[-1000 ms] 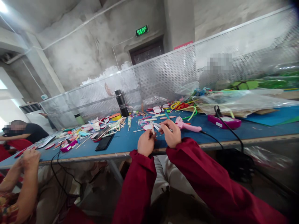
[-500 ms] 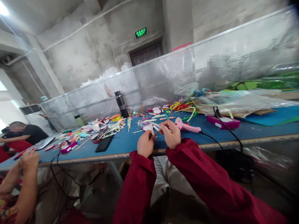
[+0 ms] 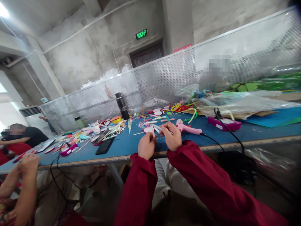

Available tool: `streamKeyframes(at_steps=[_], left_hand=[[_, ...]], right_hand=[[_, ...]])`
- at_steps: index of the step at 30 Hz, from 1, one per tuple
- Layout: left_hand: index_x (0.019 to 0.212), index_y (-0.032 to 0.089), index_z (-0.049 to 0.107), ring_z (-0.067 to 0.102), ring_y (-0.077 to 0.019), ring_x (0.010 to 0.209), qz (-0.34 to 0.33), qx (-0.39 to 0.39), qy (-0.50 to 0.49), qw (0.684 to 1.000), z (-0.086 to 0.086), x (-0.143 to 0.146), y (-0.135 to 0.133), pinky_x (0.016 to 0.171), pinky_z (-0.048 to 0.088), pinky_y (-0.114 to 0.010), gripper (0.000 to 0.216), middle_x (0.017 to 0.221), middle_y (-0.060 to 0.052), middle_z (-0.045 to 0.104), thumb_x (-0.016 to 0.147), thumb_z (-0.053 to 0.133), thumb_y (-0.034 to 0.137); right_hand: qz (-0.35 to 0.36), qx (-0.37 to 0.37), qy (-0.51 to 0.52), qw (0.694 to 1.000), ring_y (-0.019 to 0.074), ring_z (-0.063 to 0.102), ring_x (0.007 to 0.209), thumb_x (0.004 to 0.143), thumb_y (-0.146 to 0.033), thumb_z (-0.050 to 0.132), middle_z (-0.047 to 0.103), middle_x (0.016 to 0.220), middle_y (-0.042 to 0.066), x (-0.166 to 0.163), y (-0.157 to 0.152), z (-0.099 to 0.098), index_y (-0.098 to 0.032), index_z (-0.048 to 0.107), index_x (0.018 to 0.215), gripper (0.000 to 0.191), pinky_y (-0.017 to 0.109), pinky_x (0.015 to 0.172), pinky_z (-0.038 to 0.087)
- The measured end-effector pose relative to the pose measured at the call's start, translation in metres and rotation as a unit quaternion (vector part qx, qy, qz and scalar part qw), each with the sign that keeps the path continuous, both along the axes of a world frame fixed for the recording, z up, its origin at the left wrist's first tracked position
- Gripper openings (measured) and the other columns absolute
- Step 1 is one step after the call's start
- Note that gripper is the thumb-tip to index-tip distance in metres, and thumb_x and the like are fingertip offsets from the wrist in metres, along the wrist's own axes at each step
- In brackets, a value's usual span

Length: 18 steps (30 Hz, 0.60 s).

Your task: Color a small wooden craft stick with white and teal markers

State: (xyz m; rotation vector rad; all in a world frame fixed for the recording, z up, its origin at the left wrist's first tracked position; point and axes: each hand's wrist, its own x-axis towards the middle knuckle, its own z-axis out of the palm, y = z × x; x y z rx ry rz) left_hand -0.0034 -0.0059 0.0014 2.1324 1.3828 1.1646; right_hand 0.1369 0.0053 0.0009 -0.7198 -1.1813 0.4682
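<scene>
Over the front edge of the blue table (image 3: 122, 145), my left hand (image 3: 146, 146) is closed around a pale wooden stick (image 3: 153, 131) that pokes up from its fingers. My right hand (image 3: 172, 136) is closed on a pen-like marker (image 3: 162, 128), its tip pointing left at the stick. Both arms wear dark red sleeves. A pink glue gun (image 3: 187, 127) lies on the table just right of my right hand, its black cord (image 3: 213, 141) trailing off the table edge.
Craft sticks, red and white discs and coloured strips litter the table. A black phone (image 3: 103, 145), a black flask (image 3: 122, 105), a magenta box (image 3: 224, 122) and plastic bags (image 3: 237, 102) stand around. Perforated metal screen behind. Another person's hands (image 3: 25, 163) work at the left.
My hands have stayed almost still, holding the stick and marker together. The view has drifted slightly; the neighbour's hands at the left shifted a little.
</scene>
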Motion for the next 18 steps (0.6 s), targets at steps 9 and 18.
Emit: streamKeyframes(at_steps=[9, 18], left_hand=[[0.096, 0.022, 0.061, 0.061, -0.0155, 0.076, 0.0, -0.002, -0.001, 1.0, 0.0015, 0.0003, -0.001, 0.07, 0.043, -0.026, 0.011, 0.083, 0.0, 0.07, 0.093, 0.05, 0.022], [0.097, 0.022, 0.061, 0.061, -0.0157, 0.077, -0.003, 0.0, -0.01, 1.0, 0.0005, -0.0001, -0.0008, 0.07, 0.043, -0.026, 0.011, 0.082, 0.0, 0.07, 0.094, 0.05, 0.023]], right_hand=[[0.0, -0.002, -0.004, 1.0, 0.0139, 0.057, 0.053, 0.083, -0.024, 0.055, 0.062, 0.06, -0.003, -0.0007, -0.0021, 0.0019, -0.022, 0.06, 0.073, 0.011, 0.027, 0.054, 0.046], [0.0, 0.002, -0.009, 1.0, 0.0144, 0.059, 0.056, 0.086, -0.026, 0.055, 0.063, 0.063, -0.003, -0.0001, 0.0013, -0.001, -0.022, 0.062, 0.077, 0.012, 0.027, 0.056, 0.047]])
